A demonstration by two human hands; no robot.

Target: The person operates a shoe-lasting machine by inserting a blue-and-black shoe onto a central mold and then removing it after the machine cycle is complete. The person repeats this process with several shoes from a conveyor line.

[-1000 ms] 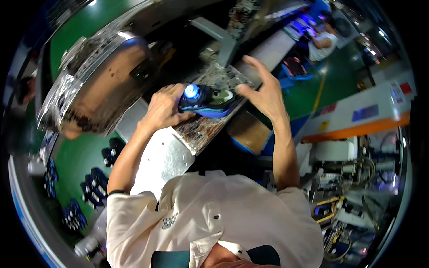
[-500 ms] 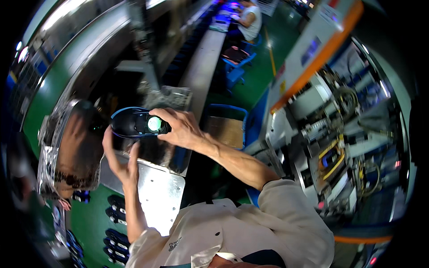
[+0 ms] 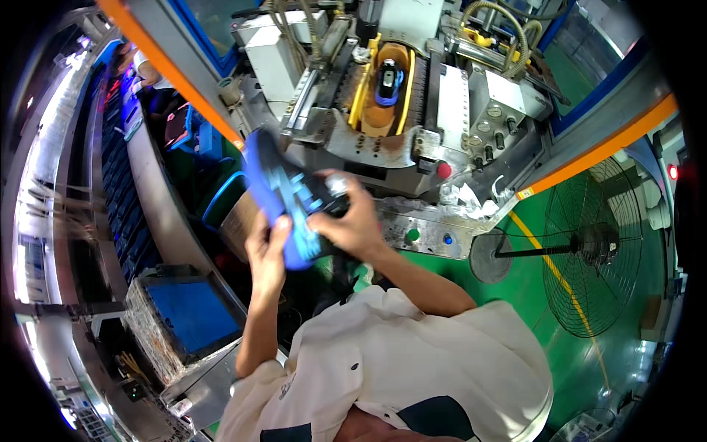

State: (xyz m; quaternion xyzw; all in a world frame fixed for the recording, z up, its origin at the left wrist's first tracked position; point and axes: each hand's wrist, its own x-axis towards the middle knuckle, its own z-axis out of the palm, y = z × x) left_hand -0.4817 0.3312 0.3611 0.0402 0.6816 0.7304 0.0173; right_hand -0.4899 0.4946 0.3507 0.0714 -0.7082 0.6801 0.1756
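Observation:
A black and blue shoe with light-blue lacing is raised in front of me, tilted and slightly smeared by motion. My right hand grips it at the heel end, thumb on the side and the other fingers around the opening. Against the shoe's blue sole edge rests my left hand, its fingertips partly hidden by the shoe. Beyond, a second dark shoe with a blue edge sits in the yellow-sided cradle of a machine.
The machine's front ledge carries a red button, a green button and crumpled white scraps. An orange frame edge slants at left. A floor fan stands right. At left are a conveyor and a blue-topped box.
My view has swung right, from the conveyor side to the machine. The shoe has come along in my right hand, and my left hand has closed in on it.

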